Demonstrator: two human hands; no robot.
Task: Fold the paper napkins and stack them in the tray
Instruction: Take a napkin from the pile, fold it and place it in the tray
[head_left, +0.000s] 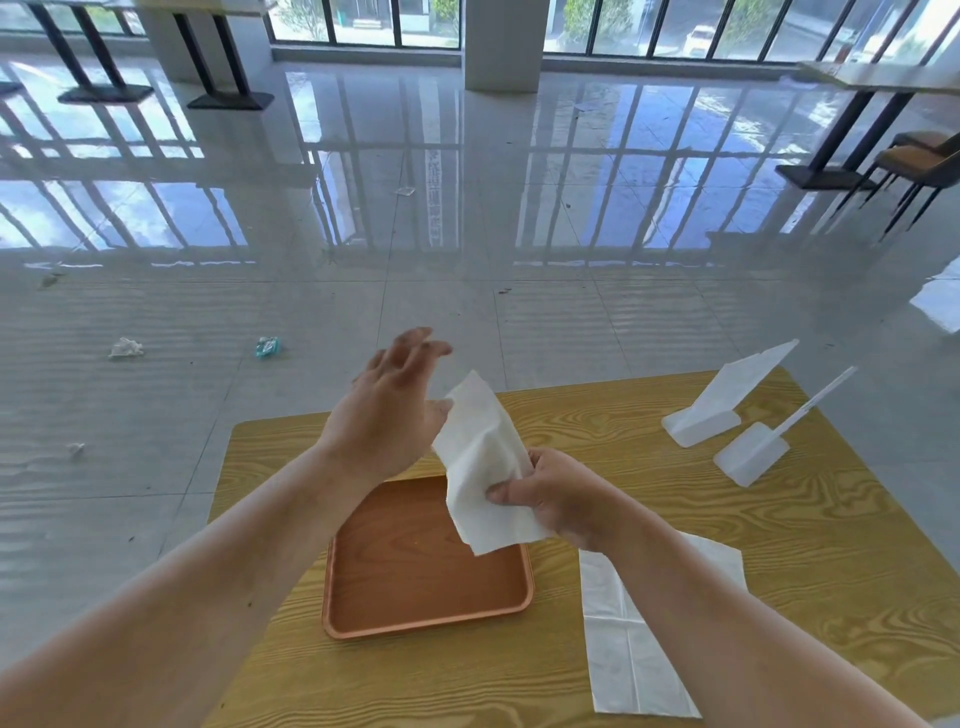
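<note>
A white paper napkin hangs in the air above the far right corner of a brown wooden tray. My right hand grips its lower part with curled fingers and thumb. Raised to the left of the napkin's top edge, my left hand has its fingers spread and relaxed and seems to touch the paper with its palm side. Nothing lies in the tray. A second white napkin lies unfolded flat on the table right of the tray, partly under my right forearm.
The yellow wood-grain table carries two white plastic stands at its far right. Beyond the table is a glossy tiled floor with scraps of litter, other tables and chairs further off.
</note>
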